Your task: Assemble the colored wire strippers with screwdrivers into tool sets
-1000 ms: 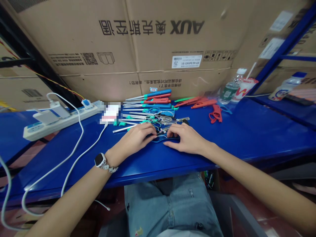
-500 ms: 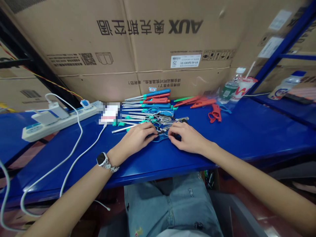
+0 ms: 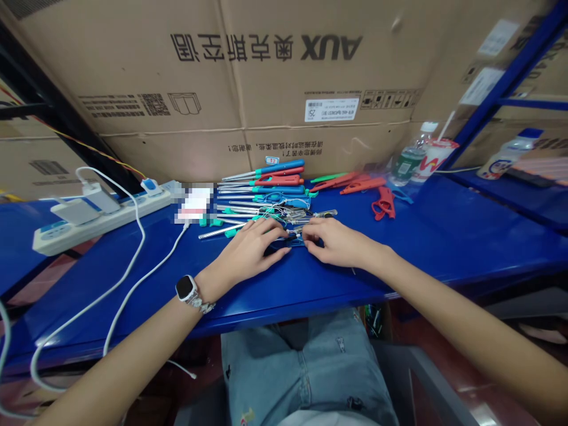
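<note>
Tools (image 3: 286, 190) with metal rods lie in a loose row across the middle of the head view, on a blue table (image 3: 426, 248), rods pointing left, handles right. Most handles are blue, some red; thin wires (image 3: 277, 206) tangle among the nearer ones.

A small blue piece (image 3: 294, 242) lies at the near edge of this pile, between the left hand (image 3: 260, 248) and the right hand (image 3: 339, 241). The left fingers bend over the pile's near side, the thumb stretched out and apart from them; whether they grip anything cannot be told. The right fingers curl in at the piece's right end, thumb just below; whether they pinch it is hidden too. A clear part (image 3: 328, 213) shows just beyond the right knuckles.

A watch (image 3: 185, 288) and bracelet (image 3: 206, 307) circle the left wrist. Left of the tools are a phone (image 3: 195, 204), partly blurred out, and a power strip (image 3: 119, 213). Red handles (image 3: 384, 203) lie to the right, then a bottle (image 3: 406, 164) beside a cup (image 3: 429, 165). Behind everything stands a carton (image 3: 266, 83).
</note>
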{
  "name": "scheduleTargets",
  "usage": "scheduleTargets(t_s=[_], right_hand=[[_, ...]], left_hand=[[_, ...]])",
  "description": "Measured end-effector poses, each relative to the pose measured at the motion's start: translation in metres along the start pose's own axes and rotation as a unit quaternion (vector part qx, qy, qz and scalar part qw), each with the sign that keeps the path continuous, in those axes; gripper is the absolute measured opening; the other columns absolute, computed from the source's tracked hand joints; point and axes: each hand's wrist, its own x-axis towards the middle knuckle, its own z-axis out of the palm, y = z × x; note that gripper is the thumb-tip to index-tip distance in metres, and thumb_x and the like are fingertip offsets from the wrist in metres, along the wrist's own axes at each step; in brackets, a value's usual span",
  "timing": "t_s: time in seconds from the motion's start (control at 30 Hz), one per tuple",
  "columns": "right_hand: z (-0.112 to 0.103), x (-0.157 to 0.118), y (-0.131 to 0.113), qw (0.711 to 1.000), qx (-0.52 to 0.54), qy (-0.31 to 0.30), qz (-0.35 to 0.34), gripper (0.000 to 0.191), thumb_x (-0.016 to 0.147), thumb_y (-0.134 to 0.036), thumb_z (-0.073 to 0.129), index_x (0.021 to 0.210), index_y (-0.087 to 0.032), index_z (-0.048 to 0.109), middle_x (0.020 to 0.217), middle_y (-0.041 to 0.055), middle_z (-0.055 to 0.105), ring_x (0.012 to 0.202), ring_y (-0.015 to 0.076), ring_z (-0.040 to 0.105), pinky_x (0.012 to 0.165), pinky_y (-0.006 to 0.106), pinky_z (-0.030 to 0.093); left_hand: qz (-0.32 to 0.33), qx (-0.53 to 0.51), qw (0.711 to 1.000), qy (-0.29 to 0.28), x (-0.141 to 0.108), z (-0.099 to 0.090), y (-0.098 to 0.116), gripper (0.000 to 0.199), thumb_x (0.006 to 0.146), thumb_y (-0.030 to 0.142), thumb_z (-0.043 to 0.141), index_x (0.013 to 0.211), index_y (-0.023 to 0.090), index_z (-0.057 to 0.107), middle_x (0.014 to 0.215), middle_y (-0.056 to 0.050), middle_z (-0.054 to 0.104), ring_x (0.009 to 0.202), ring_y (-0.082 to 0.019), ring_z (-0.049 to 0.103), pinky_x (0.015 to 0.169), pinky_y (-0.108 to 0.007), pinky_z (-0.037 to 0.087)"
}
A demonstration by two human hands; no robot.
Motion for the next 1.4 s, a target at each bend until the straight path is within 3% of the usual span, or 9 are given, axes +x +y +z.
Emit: scheduleTargets(t_s=[0.1,0.3,0.57,0.7,0.9,1.03,1.2,1.4], right_hand=[[-0.003,0.002,0.000,1.000,-0.013,-0.018,0.000,0.014,0.092,-0.012,0.056,0.081,-0.018,0.063,0.088,0.0049,0.060,0.076,0.0168,0.056,0.071,0.031,0.041],[-0.009,0.003,0.000,0.999,-0.017,-0.028,0.008,0.014,0.091,-0.012,0.057,0.081,-0.017,0.065,0.093,0.0062,0.060,0.077,0.0170,0.055,0.075,0.032,0.042],[-0.001,-0.006,-0.002,0.997,-0.054,0.046,-0.012,0.008,0.091,-0.017,0.059,0.094,-0.018,0.067,0.100,0.0092,0.066,0.092,0.0239,0.061,0.081,0.037,0.045],[0.008,-0.007,0.001,0.998,-0.029,0.056,-0.032,0.013,0.097,-0.020,0.056,0.092,-0.018,0.067,0.097,0.0075,0.069,0.093,0.0229,0.063,0.085,0.037,0.046],[0.010,-0.007,0.004,0.998,0.001,0.059,-0.030,0.012,0.094,-0.016,0.057,0.087,-0.018,0.066,0.093,0.0064,0.068,0.089,0.0204,0.062,0.081,0.034,0.047],[0.011,-0.005,0.002,0.996,0.019,0.086,-0.015,0.012,0.093,-0.017,0.059,0.102,-0.017,0.068,0.095,0.0067,0.069,0.084,0.0190,0.063,0.077,0.033,0.048],[0.019,-0.008,0.006,0.990,-0.055,0.091,-0.094,0.022,0.101,-0.022,0.054,0.113,-0.016,0.071,0.104,0.0102,0.071,0.096,0.0232,0.065,0.085,0.038,0.050],[0.025,-0.014,0.009,0.966,-0.174,0.111,-0.159,0.031,0.104,-0.028,0.050,0.120,-0.013,0.072,0.101,0.0135,0.069,0.091,0.0258,0.062,0.081,0.041,0.051]], left_hand=[[0.011,-0.008,1.000,-0.006,0.006,0.002,0.002,0.029,0.105,0.038,0.054,0.123,0.019,0.065,0.116,-0.010,0.065,0.109,-0.027,0.061,0.095,-0.044,0.051],[0.007,-0.017,0.999,-0.035,0.014,0.006,0.001,0.023,0.104,0.035,0.055,0.109,0.018,0.069,0.106,-0.009,0.065,0.101,-0.026,0.061,0.088,-0.041,0.051],[0.015,-0.024,1.000,-0.011,0.011,0.010,0.001,0.023,0.104,0.033,0.053,0.110,0.020,0.071,0.105,-0.009,0.065,0.099,-0.025,0.060,0.087,-0.042,0.052],[0.013,-0.034,0.999,0.001,0.011,0.011,0.002,0.023,0.105,0.033,0.053,0.110,0.019,0.071,0.105,-0.009,0.065,0.098,-0.025,0.061,0.089,-0.042,0.052],[0.017,-0.058,0.998,-0.013,0.012,0.010,-0.004,0.027,0.107,0.031,0.048,0.111,0.019,0.073,0.106,-0.009,0.067,0.099,-0.023,0.061,0.090,-0.041,0.052],[0.030,-0.057,0.997,-0.030,0.012,0.009,-0.009,0.028,0.107,0.030,0.048,0.115,0.020,0.073,0.108,-0.009,0.067,0.100,-0.024,0.062,0.090,-0.041,0.052],[0.045,-0.062,0.997,-0.018,0.008,0.009,-0.010,0.028,0.107,0.026,0.047,0.118,0.018,0.072,0.110,-0.011,0.067,0.104,-0.025,0.062,0.093,-0.043,0.053],[0.035,-0.099,0.994,0.012,0.002,0.006,-0.010,0.021,0.104,0.024,0.055,0.115,0.017,0.072,0.108,-0.010,0.065,0.102,-0.023,0.064,0.092,-0.040,0.056]])
